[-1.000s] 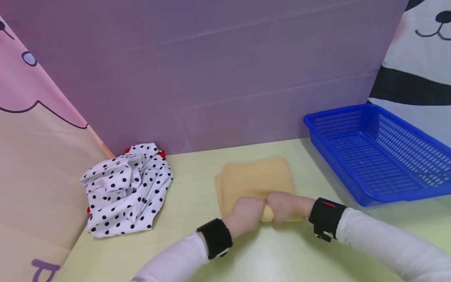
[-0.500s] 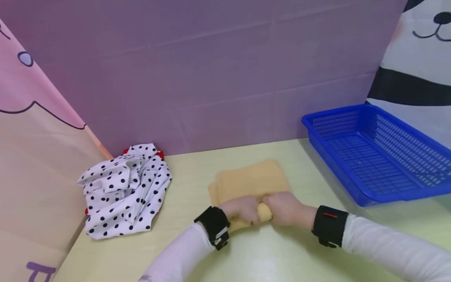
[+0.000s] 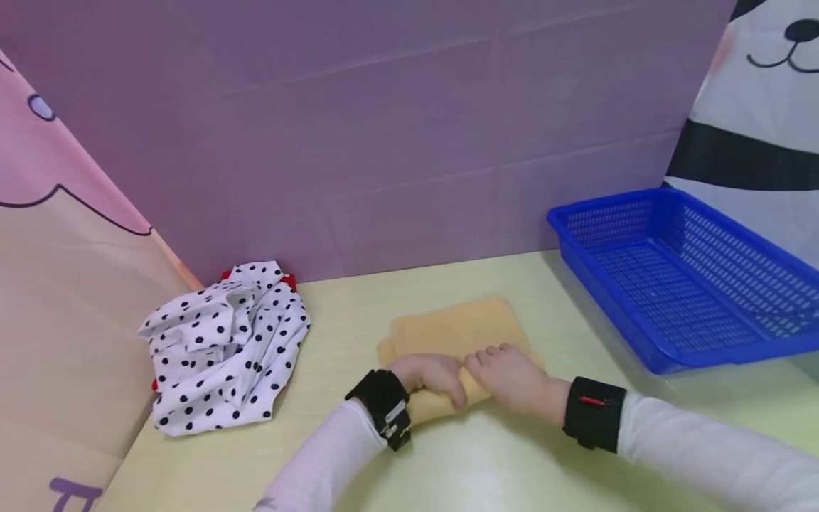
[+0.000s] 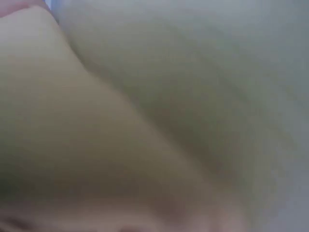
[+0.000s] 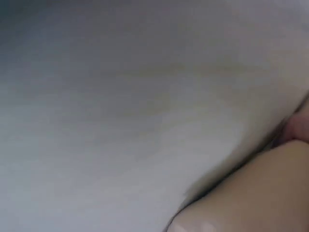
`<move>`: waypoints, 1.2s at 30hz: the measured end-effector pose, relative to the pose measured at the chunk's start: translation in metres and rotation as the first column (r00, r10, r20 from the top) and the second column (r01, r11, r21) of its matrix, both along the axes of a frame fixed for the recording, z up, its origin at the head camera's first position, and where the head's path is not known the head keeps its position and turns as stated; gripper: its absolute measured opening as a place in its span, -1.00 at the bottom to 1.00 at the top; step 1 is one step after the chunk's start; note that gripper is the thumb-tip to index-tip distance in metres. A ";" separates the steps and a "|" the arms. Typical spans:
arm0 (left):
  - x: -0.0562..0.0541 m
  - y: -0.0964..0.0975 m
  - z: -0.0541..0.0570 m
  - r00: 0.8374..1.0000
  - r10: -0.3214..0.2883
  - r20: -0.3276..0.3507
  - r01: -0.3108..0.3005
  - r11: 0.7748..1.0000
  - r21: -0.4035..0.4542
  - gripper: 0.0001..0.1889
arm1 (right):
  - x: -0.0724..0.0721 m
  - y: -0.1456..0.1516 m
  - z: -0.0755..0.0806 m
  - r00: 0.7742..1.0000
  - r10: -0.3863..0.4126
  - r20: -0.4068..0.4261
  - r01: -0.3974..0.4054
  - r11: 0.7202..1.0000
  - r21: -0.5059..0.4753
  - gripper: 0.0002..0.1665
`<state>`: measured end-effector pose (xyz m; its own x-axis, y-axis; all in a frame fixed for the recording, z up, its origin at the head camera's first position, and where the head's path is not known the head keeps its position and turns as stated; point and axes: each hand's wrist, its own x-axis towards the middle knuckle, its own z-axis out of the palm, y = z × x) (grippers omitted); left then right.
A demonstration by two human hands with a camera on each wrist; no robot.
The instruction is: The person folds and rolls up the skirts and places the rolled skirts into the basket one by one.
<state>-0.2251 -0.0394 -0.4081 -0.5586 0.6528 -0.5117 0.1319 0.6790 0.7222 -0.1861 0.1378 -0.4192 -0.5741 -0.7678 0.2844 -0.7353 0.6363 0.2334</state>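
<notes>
A yellow cloth (image 3: pixel 457 331) lies folded on the pale table (image 3: pixel 473 476), its near edge turned up into a thick roll. My left hand (image 3: pixel 430 373) grips the left part of this roll, thumb on the near side. Close beside it, my right hand (image 3: pixel 508 375) holds the roll's right part, fingers bent over the top. The two hands almost meet at the middle. In the left wrist view the rolled cloth (image 4: pixel 72 121) fills the lower left, blurred. The right wrist view has the cloth (image 5: pixel 270 188) at lower right, with a bit of finger (image 5: pixel 297 128) beyond it.
At the left, a crumpled white cloth with black dots (image 3: pixel 233 348) lies against the backdrop, red bits showing under it. A blue plastic basket (image 3: pixel 630 323) stands at the right. The purple backdrop (image 3: pixel 397 142) rises along the table's back edge.
The cloth and both hands have shifted slightly left. My left hand has turned so its thumb now lies along the roll's front, and the right fingers have moved up over the roll.
</notes>
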 end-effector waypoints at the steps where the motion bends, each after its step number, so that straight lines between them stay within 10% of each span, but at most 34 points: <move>1: 0.003 0.001 0.001 0.999 0.009 -0.041 -0.010 1.000 -0.006 -0.80 | -0.002 0.000 0.000 0.998 -0.014 0.062 0.015 1.000 -0.007 -0.61; 4: 0.018 0.004 0.002 0.970 0.057 -0.238 -0.068 0.997 -0.039 -0.72 | -0.007 0.000 0.001 0.969 -0.046 0.245 0.060 0.997 -0.050 -0.64; 6: 0.030 0.007 0.003 0.893 0.028 -0.449 -0.081 0.992 -0.100 -0.69 | -0.010 0.000 0.002 0.932 -0.062 0.357 0.094 0.993 -0.074 -0.64; 8: 0.042 0.012 0.003 0.739 -0.066 -0.670 -0.100 0.974 -0.205 -0.70 | -0.013 0.001 0.004 0.885 -0.079 0.458 0.134 0.987 -0.090 -0.62; 9: 0.047 0.015 0.002 0.635 -0.129 -0.762 -0.122 0.957 -0.264 -0.74 | -0.014 0.001 0.005 0.860 -0.086 0.504 0.155 0.983 -0.097 -0.62; 11: 0.054 0.021 -0.002 0.372 -0.286 -0.883 -0.204 0.903 -0.378 -0.81 | -0.016 0.001 0.007 0.808 -0.098 0.581 0.195 0.975 -0.107 -0.61; 13: 0.060 0.026 -0.008 0.144 -0.397 -0.906 -0.314 0.850 -0.423 -0.89 | -0.017 0.000 0.009 0.760 -0.097 0.643 0.222 0.968 -0.117 -0.61; 15: 0.062 0.029 -0.014 -0.014 -0.460 -0.888 -0.401 0.816 -0.417 -0.94 | -0.017 0.000 0.012 0.715 -0.071 0.696 0.230 0.963 -0.138 -0.61; 17: 0.062 0.031 -0.017 -0.079 -0.478 -0.875 -0.428 0.809 -0.403 -0.94 | -0.018 0.000 0.015 0.671 -0.046 0.740 0.226 0.963 -0.145 -0.63; 19: 0.061 0.031 -0.017 -0.044 -0.474 -0.880 -0.393 0.818 -0.421 -0.91 | -0.019 0.000 0.017 0.643 -0.028 0.766 0.209 0.968 -0.140 -0.58; 20: 0.059 0.030 -0.015 0.021 -0.455 -0.890 -0.351 0.831 -0.432 -0.90 | -0.020 0.000 0.017 0.631 -0.030 0.775 0.206 0.970 -0.131 -0.57; 24: 0.049 0.027 -0.005 0.385 -0.341 -0.858 -0.171 0.887 -0.429 -0.79 | -0.020 0.001 0.016 0.656 -0.064 0.752 0.206 0.974 -0.097 -0.62; 27: 0.040 0.025 -0.001 0.581 -0.251 -0.774 -0.109 0.919 -0.379 -0.77 | -0.016 0.002 0.011 0.739 -0.083 0.669 0.200 0.975 -0.101 -0.64; 33: 0.023 0.017 0.001 0.865 -0.029 -0.500 -0.086 0.975 -0.206 -0.77 | -0.005 0.000 0.001 0.947 -0.118 0.298 0.133 0.991 -0.033 -0.64; 36: 0.016 0.013 0.004 0.937 0.033 -0.349 -0.089 0.986 -0.144 -0.75 | 0.001 -0.001 0.000 0.991 -0.105 0.086 0.104 0.994 0.016 -0.58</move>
<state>-0.2095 -0.0268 -0.4042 -0.7548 0.5395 -0.3731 0.3080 0.7937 0.5246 -0.1850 0.1369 -0.4187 -0.6733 -0.7054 0.2216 -0.6828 0.7082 0.1795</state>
